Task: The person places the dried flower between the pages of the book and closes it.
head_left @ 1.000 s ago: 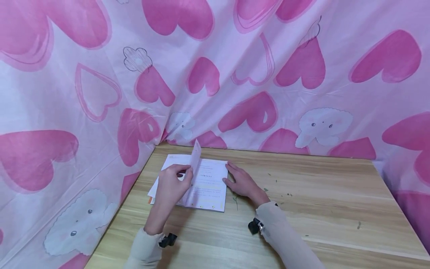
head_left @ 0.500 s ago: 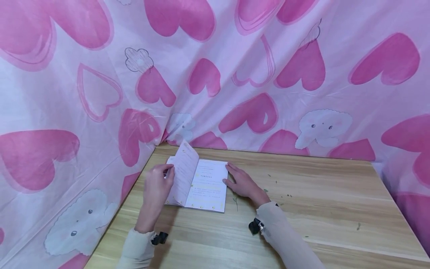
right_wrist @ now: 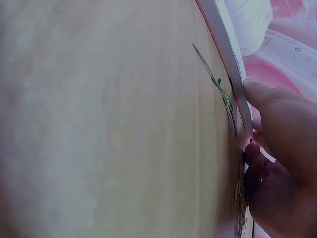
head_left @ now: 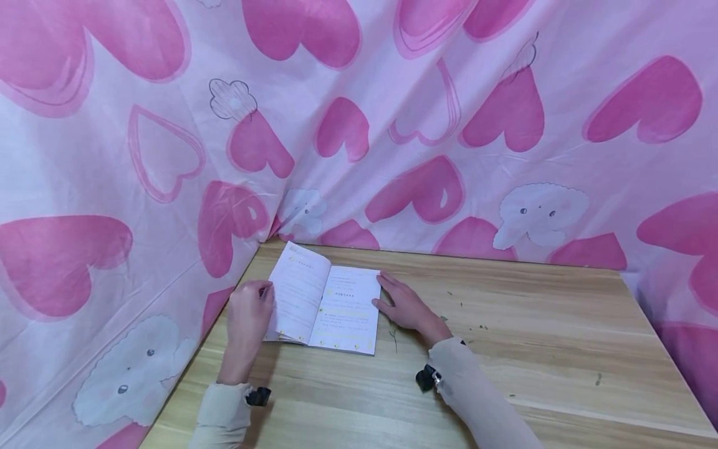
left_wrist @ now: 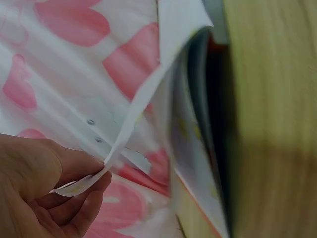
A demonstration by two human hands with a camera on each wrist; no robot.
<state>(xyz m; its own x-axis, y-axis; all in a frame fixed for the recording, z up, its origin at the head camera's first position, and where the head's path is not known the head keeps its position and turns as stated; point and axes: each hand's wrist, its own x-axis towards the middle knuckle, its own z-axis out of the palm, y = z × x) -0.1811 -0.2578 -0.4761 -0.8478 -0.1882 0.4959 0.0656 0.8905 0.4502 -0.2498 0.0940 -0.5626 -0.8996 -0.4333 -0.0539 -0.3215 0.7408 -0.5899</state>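
Observation:
An open book (head_left: pixel 349 312) with printed white pages lies on the wooden table. My left hand (head_left: pixel 250 310) pinches the outer edge of a left-hand page (head_left: pixel 297 287) between thumb and fingers. In the left wrist view that page (left_wrist: pixel 131 121) bends up in a curve from the rest of the book, with its edge in my left hand (left_wrist: pixel 59 188). At the book's right edge rests my right hand (head_left: pixel 405 304), thumb tip touching the side of the pages. Seen from the right wrist, the thumb of this hand (right_wrist: pixel 285 144) lies against the page block (right_wrist: pixel 233 59).
Thin green plant sprigs (head_left: pixel 393 338) and small bits (head_left: pixel 483 326) lie on the table (head_left: pixel 538 362) to the right of the book. A pink heart-patterned cloth (head_left: pixel 415 125) hangs behind the table and along its left side.
My left hand has moved left, turning the page over from near upright to the book's left side. My right hand has stayed at the right edge.

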